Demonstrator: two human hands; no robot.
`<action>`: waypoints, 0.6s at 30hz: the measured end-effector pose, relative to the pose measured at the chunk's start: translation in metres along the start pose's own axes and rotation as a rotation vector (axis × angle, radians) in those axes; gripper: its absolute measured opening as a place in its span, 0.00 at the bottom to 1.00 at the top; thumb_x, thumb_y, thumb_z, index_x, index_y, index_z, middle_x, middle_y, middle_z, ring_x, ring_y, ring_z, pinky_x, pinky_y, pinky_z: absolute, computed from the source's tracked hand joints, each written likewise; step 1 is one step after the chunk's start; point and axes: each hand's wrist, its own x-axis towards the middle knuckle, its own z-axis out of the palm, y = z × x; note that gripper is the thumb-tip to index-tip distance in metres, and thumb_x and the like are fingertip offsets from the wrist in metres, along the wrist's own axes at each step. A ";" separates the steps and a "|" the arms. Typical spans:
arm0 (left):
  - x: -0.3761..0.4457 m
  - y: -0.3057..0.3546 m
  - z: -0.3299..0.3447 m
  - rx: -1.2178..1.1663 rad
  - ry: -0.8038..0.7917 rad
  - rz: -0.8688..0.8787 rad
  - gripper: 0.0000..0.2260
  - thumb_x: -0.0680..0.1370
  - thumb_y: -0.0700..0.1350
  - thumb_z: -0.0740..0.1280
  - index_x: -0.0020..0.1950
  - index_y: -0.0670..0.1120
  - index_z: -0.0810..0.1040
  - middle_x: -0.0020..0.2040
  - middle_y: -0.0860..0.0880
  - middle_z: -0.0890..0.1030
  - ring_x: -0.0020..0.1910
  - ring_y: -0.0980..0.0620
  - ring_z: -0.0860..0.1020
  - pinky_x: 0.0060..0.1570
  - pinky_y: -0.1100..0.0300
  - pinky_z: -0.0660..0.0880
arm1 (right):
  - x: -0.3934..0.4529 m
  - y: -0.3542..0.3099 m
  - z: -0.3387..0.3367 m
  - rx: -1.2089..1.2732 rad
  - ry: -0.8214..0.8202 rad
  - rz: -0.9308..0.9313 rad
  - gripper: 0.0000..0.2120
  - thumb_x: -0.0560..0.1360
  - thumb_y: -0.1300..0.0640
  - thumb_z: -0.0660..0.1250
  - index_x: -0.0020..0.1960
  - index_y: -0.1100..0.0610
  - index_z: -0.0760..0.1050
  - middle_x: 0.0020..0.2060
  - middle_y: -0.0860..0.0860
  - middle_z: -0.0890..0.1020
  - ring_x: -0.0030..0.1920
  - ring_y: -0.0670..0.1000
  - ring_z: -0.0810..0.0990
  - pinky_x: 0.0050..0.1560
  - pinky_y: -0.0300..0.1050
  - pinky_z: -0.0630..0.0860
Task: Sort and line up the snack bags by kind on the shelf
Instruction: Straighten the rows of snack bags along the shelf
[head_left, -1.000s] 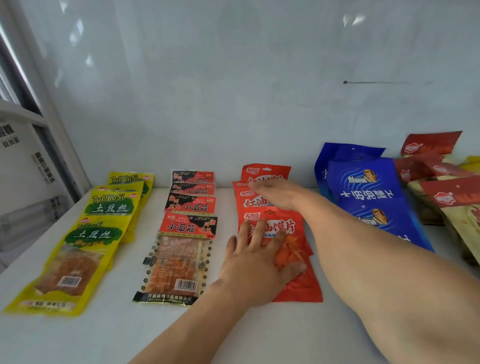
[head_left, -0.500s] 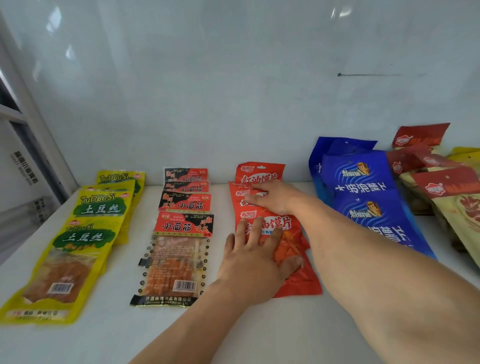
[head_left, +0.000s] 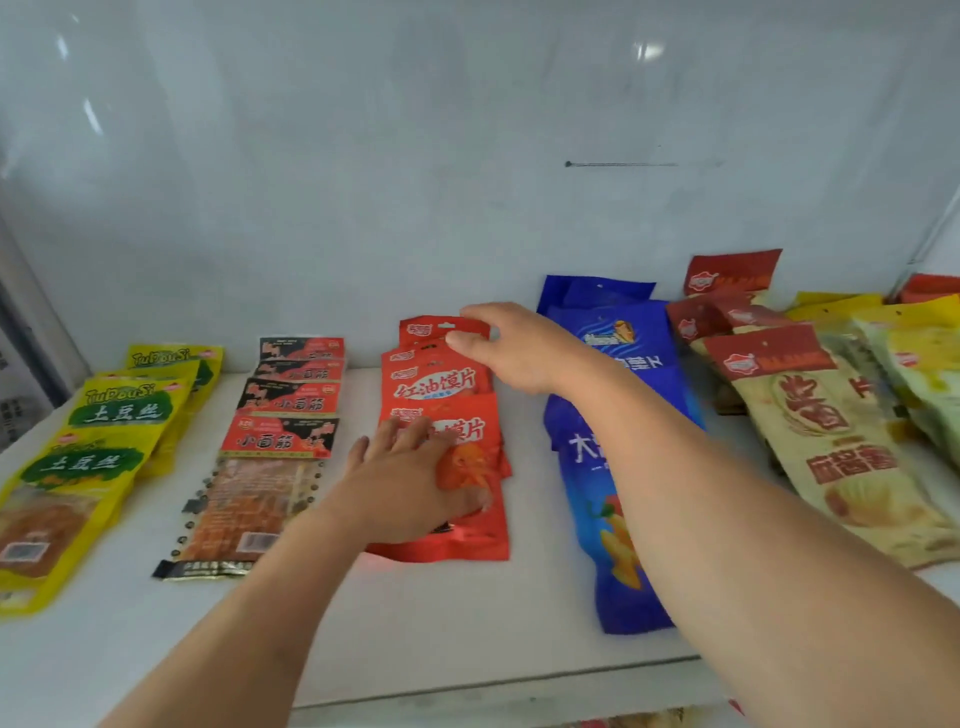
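Red snack bags (head_left: 439, 384) lie in an overlapping row at the middle of the white shelf (head_left: 467, 618). My left hand (head_left: 410, 483) rests flat on the front red bag (head_left: 467, 540), fingers spread. My right hand (head_left: 511, 348) reaches to the back of the row, where its thumb and fingers pinch the top edge of the rearmost red bag (head_left: 434, 328). To the left lie a row of red-and-black bags (head_left: 285, 402) and a row of yellow bags (head_left: 111, 415). Blue bags (head_left: 618, 332) lie on the right, partly under my right forearm.
Beige bags with dark red tops (head_left: 831, 441) and yellow-green bags (head_left: 919, 364) are piled loosely at the far right. The white back wall stands just behind the rows. The shelf's front edge (head_left: 493, 680) runs below my arms.
My right hand has moved from lying on the middle red bags back to the rearmost one and taken its top edge. The left hand stays on the front red bag.
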 end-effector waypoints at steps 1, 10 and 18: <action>-0.001 0.006 -0.003 -0.013 0.033 -0.029 0.38 0.75 0.72 0.57 0.81 0.58 0.52 0.83 0.52 0.48 0.81 0.46 0.44 0.78 0.43 0.46 | -0.015 0.005 -0.013 0.009 0.028 -0.022 0.31 0.79 0.37 0.61 0.77 0.50 0.64 0.77 0.49 0.65 0.75 0.49 0.65 0.65 0.39 0.61; 0.018 0.122 0.023 -0.884 0.217 -0.169 0.36 0.74 0.66 0.68 0.75 0.47 0.64 0.70 0.50 0.73 0.66 0.50 0.76 0.63 0.54 0.77 | -0.111 0.117 -0.047 0.129 0.303 0.206 0.36 0.78 0.38 0.63 0.79 0.52 0.57 0.78 0.51 0.62 0.77 0.53 0.61 0.75 0.56 0.61; 0.075 0.128 0.091 -0.962 0.340 -0.213 0.46 0.59 0.79 0.67 0.72 0.63 0.59 0.71 0.50 0.73 0.66 0.46 0.77 0.62 0.43 0.77 | -0.116 0.145 -0.027 0.404 0.225 0.414 0.44 0.78 0.36 0.62 0.81 0.57 0.45 0.78 0.55 0.60 0.74 0.55 0.64 0.68 0.49 0.65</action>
